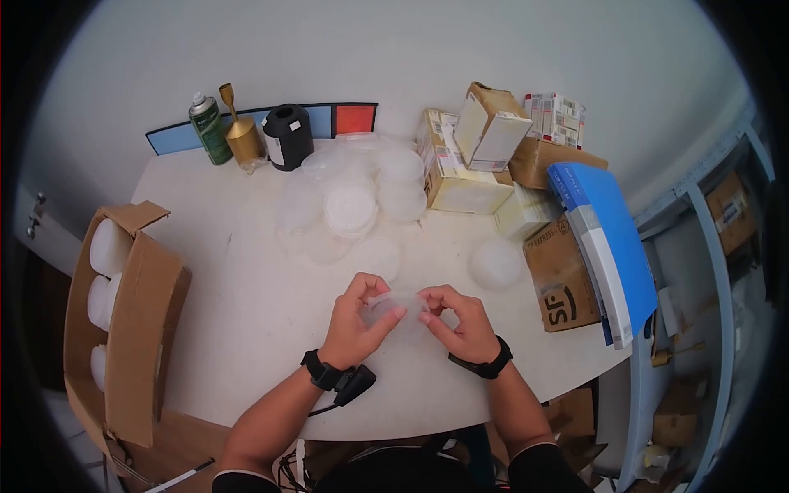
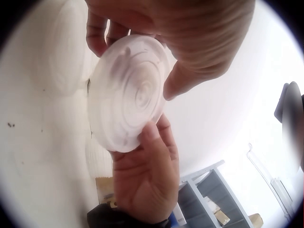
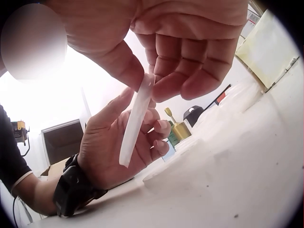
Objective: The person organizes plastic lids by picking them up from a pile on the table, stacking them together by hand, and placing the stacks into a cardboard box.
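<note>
A round, translucent plastic lid [image 1: 398, 306] with concentric rings is held between both hands above the table, near its front middle. My left hand [image 1: 355, 322] pinches one side of its rim between thumb and fingers. On the opposite side, my right hand [image 1: 462, 324] pinches the rim the same way. The left wrist view shows the ringed face of the lid [image 2: 130, 95] tilted up on edge. Seen from the right wrist, the lid [image 3: 136, 124] is nearly edge-on as a thin white band. Beyond the hands lies a heap of similar translucent round pieces [image 1: 352, 205].
Another translucent round piece [image 1: 496, 263] lies to the right. At left stands an open carton [image 1: 148, 329] with white round containers [image 1: 104, 300]. Boxes [image 1: 468, 185] and blue binders [image 1: 604, 238] line the right; a spray can [image 1: 211, 131], gold holder [image 1: 244, 141] and black cylinder [image 1: 288, 138] stand behind.
</note>
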`<state>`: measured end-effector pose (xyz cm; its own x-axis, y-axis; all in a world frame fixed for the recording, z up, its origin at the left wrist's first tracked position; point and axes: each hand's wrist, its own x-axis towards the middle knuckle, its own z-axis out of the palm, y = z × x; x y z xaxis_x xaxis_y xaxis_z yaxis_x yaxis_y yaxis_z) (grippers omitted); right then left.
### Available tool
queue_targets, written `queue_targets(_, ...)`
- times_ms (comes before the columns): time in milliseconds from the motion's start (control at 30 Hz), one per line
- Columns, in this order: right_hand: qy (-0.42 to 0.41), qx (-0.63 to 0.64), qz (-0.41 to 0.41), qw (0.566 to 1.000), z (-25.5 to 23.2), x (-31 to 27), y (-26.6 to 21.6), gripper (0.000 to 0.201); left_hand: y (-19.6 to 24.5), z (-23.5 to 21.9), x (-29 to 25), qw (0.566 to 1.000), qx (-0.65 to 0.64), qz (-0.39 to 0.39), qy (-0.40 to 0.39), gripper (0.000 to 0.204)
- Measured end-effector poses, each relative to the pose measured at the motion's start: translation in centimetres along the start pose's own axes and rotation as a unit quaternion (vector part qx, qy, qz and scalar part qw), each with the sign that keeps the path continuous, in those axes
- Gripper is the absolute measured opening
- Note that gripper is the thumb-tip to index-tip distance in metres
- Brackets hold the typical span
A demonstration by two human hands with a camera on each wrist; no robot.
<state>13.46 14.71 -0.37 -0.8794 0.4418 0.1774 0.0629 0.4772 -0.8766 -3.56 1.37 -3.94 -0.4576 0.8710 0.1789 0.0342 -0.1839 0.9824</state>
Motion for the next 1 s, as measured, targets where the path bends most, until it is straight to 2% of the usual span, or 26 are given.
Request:
queue_targets(33, 0.030, 0.029, 0.007, 0.999, -0.1, 0.0, 0.4, 0.028, 0.2, -0.2, 0.0, 1.000, -0.013, 0.000, 0.019, 0.024)
queue_targets(167, 0.109, 0.077, 0.020, 0.991, -0.4, 0.2, 1.3, 0.028, -0.8, -0.6, 0.4, 0.999, -0.027, -0.024, -0.001, 0.025)
queue_targets(200, 0.108, 0.069, 0.029, 0.991, -0.3, 0.4, 1.7, 0.035, -0.8, -0.6, 0.4, 0.999, -0.039, -0.030, -0.001, 0.024)
queue_targets(300, 0.116, -0.066, -0.068, 0.989, -0.3, 0.5, 1.0, 0.046, -1.0, -0.6, 0.2, 0.996, -0.070, -0.047, 0.003, 0.023)
queue_targets(400, 0.077, -0.209, -0.140, 0.965, -0.2, 0.8, -0.1, 0.055, -1.1, -0.9, 0.2, 0.995, -0.082, -0.055, -0.005, 0.021)
queue_targets(633, 0.071, -0.246, -0.151, 0.955, -0.1, 0.9, 0.0, 0.058, -0.8, -1.0, 0.2, 0.993, -0.078, -0.082, -0.041, 0.021)
queue_targets(833, 0.088, -0.256, -0.146, 0.951, -0.5, 0.8, -0.4, 0.059, -1.1, -0.8, 0.1, 0.990, -0.098, -0.093, -0.036, 0.026)
queue_targets(933, 0.144, -0.261, -0.133, 0.945, -1.1, 0.8, -0.4, 0.059, -0.9, -1.0, 0.0, 0.996, -0.056, -0.060, -0.037, 0.033)
queue_targets(1000, 0.207, -0.276, -0.118, 0.931, -2.4, 0.8, 0.1, 0.059, -0.8, -1.0, 0.1, 0.999, 0.037, 0.011, 0.008, 0.042)
